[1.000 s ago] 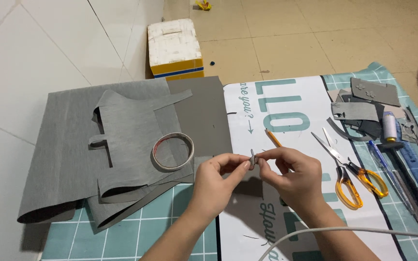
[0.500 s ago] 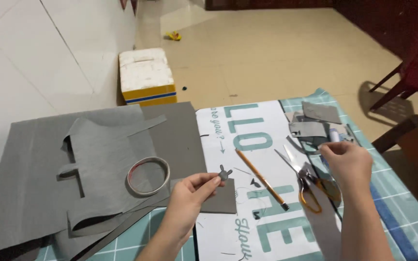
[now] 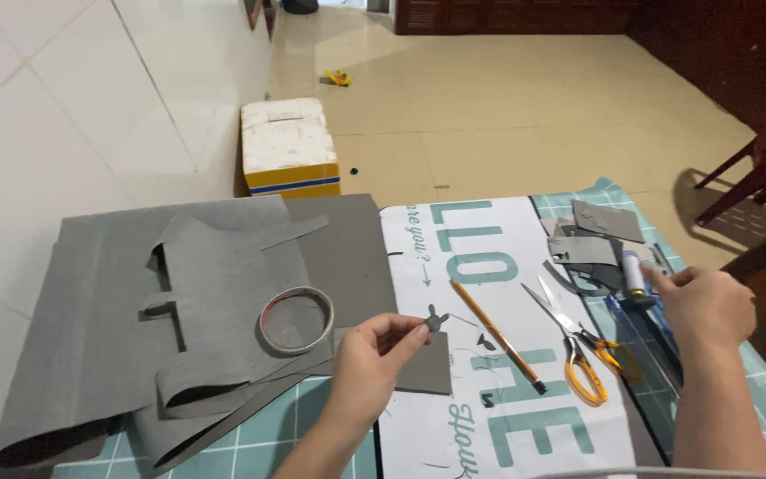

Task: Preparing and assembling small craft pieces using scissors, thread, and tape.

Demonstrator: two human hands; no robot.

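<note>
Since the earlier views, the hands have parted: the left hand point(image 3: 374, 355) alone pinches the small grey cut-out point(image 3: 436, 318) at frame centre, while the right hand point(image 3: 707, 306) has reached the tools at right.

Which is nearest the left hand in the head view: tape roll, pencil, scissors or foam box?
From the left hand:
1. Tape roll, just to its left on the grey sheet.
2. Pencil, to its right.
3. Scissors, further right.
4. Foam box, far off on the floor.
</note>
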